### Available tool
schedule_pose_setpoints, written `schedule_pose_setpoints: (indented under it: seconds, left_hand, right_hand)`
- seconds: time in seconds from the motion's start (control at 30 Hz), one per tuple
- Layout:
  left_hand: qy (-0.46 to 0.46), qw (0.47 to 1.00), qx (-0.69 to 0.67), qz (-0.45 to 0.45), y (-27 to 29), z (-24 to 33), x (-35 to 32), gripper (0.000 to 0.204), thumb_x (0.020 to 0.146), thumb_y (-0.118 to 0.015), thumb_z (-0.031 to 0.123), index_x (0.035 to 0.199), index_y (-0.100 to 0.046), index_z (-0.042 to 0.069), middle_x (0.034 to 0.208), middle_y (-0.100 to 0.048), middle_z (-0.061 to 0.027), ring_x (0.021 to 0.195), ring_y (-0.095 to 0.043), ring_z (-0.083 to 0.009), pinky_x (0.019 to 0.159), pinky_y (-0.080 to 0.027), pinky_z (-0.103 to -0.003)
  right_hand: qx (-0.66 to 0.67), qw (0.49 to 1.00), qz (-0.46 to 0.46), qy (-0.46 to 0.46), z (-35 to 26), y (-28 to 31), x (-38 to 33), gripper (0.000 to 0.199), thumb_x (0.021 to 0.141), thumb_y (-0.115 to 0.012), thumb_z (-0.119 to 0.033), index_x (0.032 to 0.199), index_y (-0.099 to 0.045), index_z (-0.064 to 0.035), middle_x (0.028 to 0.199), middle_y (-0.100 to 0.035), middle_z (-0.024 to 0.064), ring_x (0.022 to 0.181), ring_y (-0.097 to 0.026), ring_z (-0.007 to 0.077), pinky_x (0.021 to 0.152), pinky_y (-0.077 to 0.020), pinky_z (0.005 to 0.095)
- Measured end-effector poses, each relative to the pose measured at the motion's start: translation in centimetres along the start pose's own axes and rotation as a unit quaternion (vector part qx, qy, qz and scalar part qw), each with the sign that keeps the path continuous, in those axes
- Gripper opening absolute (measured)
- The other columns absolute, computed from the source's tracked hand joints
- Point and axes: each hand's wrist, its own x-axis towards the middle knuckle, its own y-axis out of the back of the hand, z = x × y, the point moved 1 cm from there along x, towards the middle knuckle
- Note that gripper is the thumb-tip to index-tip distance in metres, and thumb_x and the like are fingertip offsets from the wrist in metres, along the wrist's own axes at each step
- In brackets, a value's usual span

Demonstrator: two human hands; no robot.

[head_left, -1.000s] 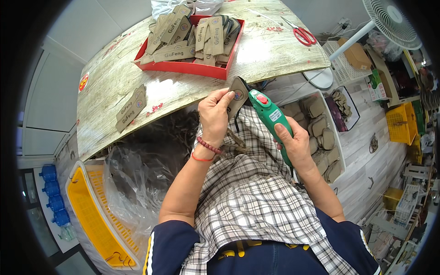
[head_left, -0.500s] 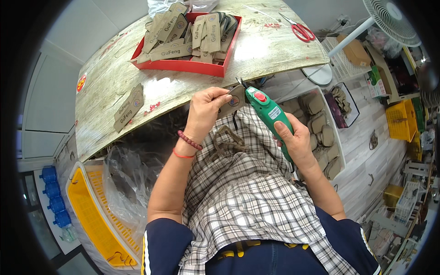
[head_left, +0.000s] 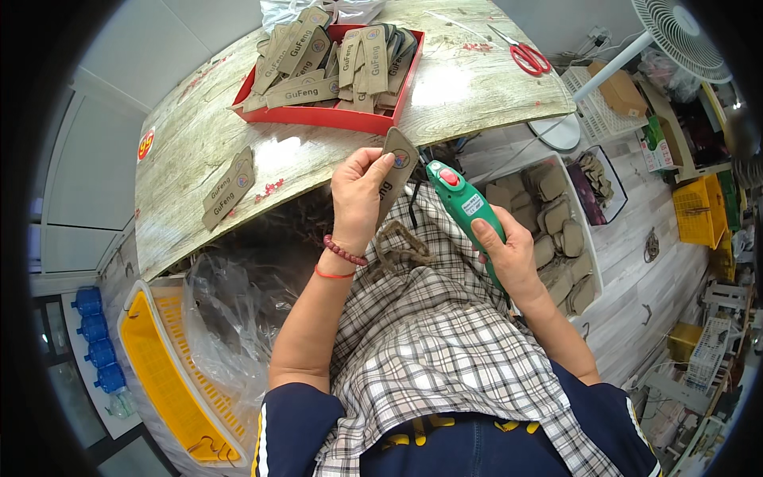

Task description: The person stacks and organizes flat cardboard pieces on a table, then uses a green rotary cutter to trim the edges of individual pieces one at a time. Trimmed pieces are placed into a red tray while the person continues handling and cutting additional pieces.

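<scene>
Between the thumb and fingers of my left hand (head_left: 358,195) is a tan fabric label (head_left: 397,171), a long strip with a rounded end, dark lettering and a small round emblem. It is tilted upright just off the table's front edge. My right hand (head_left: 515,253) is wrapped round a green handheld power tool (head_left: 461,203) with a red button. The tool's dark tip points up, to the right of the label and apart from it. A loose ring-like tan offcut (head_left: 407,245) lies on the checked apron (head_left: 429,334) below my hands.
A red box (head_left: 318,119) heaped with similar labels stands on the table (head_left: 326,155). Two labels (head_left: 229,189) lie at left, red-handled scissors (head_left: 528,58) at far right. Right of my lap, a white bin (head_left: 592,274) holds tan pieces; a yellow basket (head_left: 163,370) stands left.
My left hand has raised and turned the label more upright, away from the tool tip. The tool has dropped slightly in my right hand. The label and tool are now apart.
</scene>
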Motion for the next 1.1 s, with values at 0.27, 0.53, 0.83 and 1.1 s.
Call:
schedule_pose_setpoints:
  seconds: [0.27,0.53,0.83,1.1]
  left_hand:
    - [-0.027,0.995,-0.084,0.046,-1.9,-1.9,-0.5,0.013,0.095,-0.059,0.01,0.101,-0.064,-0.001,0.087,-0.068,-0.0036,0.07,-0.061,-0.0055,0.062,-0.05,-0.019]
    - [-0.022,0.977,-0.184,0.103,-3.3,-3.4,-0.2,0.01,0.095,-0.058,0.007,0.1,-0.062,-0.001,0.088,-0.068,-0.006,0.073,-0.064,-0.009,0.065,-0.053,-0.022]
    - [0.018,0.989,-0.138,0.054,-3.8,-2.3,-0.9,0.01,0.092,-0.062,0.006,0.098,-0.065,-0.002,0.087,-0.068,-0.0024,0.071,-0.06,-0.0057,0.065,-0.05,-0.02]
    - [-0.004,0.981,0.153,-0.121,2.6,0.9,0.8,0.016,0.093,-0.06,0.007,0.102,-0.067,-0.004,0.088,-0.067,-0.0018,0.081,-0.061,-0.006,0.075,-0.05,-0.021]
  right_hand:
    - [0.013,1.0,0.024,0.016,0.2,-0.1,0.1,0.045,0.092,-0.063,-0.039,0.113,-0.061,0.001,0.07,-0.057,0.0004,0.055,-0.049,0.0058,0.049,-0.0412,0.0226]
    - [0.013,0.999,0.043,0.008,0.2,0.0,0.0,0.047,0.092,-0.063,-0.041,0.113,-0.061,0.0006,0.07,-0.057,0.0007,0.055,-0.05,0.0063,0.05,-0.0423,0.023]
    - [0.015,0.999,0.044,0.007,0.3,0.5,0.5,0.048,0.091,-0.063,-0.043,0.113,-0.061,0.0002,0.071,-0.057,0.0006,0.055,-0.051,0.006,0.05,-0.0433,0.0222]
    - [0.004,1.0,0.003,-0.003,0.1,1.4,0.2,0.044,0.091,-0.065,-0.039,0.111,-0.062,0.0001,0.072,-0.058,0.0003,0.056,-0.05,0.0053,0.05,-0.0425,0.0221]
